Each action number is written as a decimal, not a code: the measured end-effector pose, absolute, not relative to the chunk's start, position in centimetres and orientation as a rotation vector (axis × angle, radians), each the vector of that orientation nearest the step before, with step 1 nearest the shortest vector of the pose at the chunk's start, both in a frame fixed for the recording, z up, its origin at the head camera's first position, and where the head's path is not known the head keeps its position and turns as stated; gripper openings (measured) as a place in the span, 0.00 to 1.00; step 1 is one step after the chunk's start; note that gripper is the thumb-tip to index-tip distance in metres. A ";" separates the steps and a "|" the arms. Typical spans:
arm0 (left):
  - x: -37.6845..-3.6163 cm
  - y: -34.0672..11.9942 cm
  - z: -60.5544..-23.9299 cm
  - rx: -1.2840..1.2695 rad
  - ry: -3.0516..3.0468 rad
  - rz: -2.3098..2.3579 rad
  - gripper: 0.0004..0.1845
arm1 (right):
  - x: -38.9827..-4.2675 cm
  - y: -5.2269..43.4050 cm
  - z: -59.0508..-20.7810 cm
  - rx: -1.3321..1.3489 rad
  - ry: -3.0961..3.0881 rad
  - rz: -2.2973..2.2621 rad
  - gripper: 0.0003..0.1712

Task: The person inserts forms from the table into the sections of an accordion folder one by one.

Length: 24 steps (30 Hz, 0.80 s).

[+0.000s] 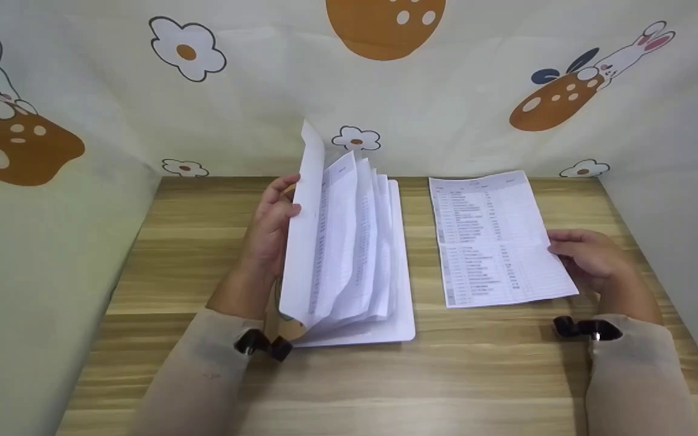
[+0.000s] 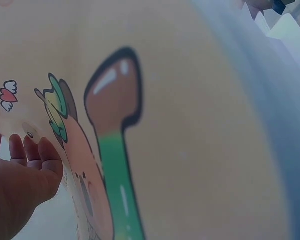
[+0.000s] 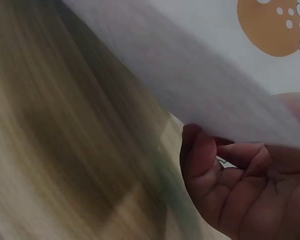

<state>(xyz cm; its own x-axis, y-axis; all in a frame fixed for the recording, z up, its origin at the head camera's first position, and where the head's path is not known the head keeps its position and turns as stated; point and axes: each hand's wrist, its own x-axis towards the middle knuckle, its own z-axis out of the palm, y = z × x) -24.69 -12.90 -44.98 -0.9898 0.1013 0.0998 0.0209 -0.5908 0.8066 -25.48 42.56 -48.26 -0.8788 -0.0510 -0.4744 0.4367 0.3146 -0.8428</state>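
Expanding file folder held open; loose printed sheet pinched at its edge.

The left hand (image 1: 273,227) props the folder (image 1: 349,254) upright at mid-table, fingers curled round its front cover, pockets fanned. The right hand (image 1: 588,257) pinches the near right edge of the printed sheet (image 1: 494,239), lying on the wooden table (image 1: 203,363) just beside the folder. Judged light, limp and easily creased; best taken by an edge, thumb above, fingers beneath.
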 end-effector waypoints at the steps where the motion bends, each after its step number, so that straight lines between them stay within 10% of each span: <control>1: -24.7 -12.9 -45.0 0.207 1.394 2.758 0.25 | -25.5 42.6 -48.2 0.346 2.123 -1.634 0.25; 5: -24.8 -13.0 -45.0 0.204 1.382 2.765 0.24 | -25.2 42.5 -47.7 0.344 1.929 -1.834 0.14; 24: -24.9 -13.1 -44.9 0.190 1.422 2.769 0.26 | -23.7 40.0 -45.2 0.142 1.681 -2.136 0.20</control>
<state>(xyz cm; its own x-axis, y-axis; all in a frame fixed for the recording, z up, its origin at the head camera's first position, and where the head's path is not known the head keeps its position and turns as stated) -24.85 -13.07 -44.86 -0.9923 0.0761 0.0978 0.0351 -0.5842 0.8109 -23.74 40.02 -45.20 -0.9082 -0.2577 -0.3297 0.3810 -0.1835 -0.9062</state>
